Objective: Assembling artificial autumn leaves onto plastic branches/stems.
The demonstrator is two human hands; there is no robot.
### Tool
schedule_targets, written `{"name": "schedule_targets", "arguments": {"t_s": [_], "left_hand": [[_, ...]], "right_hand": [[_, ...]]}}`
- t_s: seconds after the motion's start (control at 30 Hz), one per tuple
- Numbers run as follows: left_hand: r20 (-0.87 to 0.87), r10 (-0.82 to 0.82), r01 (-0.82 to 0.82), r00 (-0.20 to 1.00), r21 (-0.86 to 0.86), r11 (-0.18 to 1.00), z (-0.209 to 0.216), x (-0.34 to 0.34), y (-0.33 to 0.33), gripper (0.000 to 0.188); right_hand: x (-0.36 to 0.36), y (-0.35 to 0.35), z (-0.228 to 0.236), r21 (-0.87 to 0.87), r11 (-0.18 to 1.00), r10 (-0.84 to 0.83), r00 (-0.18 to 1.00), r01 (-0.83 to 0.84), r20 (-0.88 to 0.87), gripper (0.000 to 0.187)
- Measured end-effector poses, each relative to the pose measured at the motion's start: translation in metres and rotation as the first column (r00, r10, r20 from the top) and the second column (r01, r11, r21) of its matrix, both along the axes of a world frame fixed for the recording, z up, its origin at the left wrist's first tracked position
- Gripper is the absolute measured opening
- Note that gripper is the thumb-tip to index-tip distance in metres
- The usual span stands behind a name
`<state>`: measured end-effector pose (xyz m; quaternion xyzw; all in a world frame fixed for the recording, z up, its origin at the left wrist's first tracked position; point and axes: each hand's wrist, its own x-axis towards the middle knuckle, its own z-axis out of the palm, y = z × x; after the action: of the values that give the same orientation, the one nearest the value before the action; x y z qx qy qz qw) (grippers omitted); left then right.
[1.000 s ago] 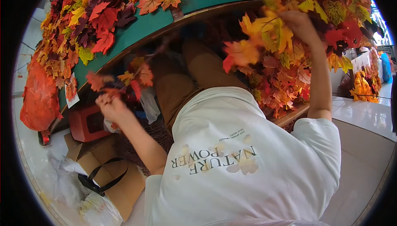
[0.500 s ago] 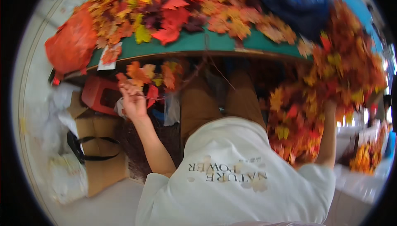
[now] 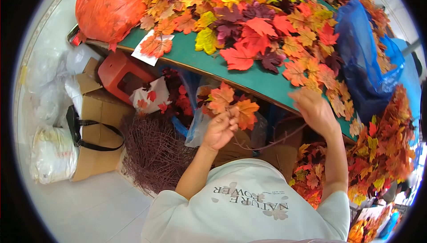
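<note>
My left hand is closed in a pinch on a thin brown artificial branch in front of my lap. Orange artificial maple leaves sit on the branch at my fingertips. From there the bare stem, with short side twigs, curves right toward the table edge. My right hand is over the front edge of the green table, close to loose orange leaves. Its fingers are loosely bent and slightly blurred, with nothing visible in them.
Loose maple leaves cover much of the table. An orange bag and a blue bag flank them. Leafy branches are heaped at right. Bare brown stems, a cardboard box and a red stool stand lower left.
My right hand has left the leafy heap at right and moved to the table edge. My left hand, still on the branch, has shifted right in view. The view has turned and shows more table.
</note>
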<state>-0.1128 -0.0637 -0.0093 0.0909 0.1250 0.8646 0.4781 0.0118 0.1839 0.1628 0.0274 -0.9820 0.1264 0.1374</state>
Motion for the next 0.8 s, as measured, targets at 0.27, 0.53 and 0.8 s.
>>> {"name": "schedule_targets", "arguments": {"t_s": [0.27,0.53,0.8], "left_hand": [[0.056,-0.092,0.095,0.994,-0.051,0.994,-0.017,0.016,-0.007,0.012],[0.105,0.033,-0.017,0.994,-0.153,0.988,-0.028,0.007,-0.028,0.009],[0.091,-0.002,0.017,0.996,-0.168,0.986,-0.031,0.007,-0.018,0.008]], "right_hand": [[-0.248,0.018,-0.004,0.336,0.941,0.140,0.880,0.024,-0.455,0.035],[-0.253,0.043,-0.044,0.363,0.924,0.079,0.989,-0.120,0.127,0.043],[-0.279,0.032,0.004,0.323,0.945,-0.013,0.995,0.044,-0.095,0.053]]}}
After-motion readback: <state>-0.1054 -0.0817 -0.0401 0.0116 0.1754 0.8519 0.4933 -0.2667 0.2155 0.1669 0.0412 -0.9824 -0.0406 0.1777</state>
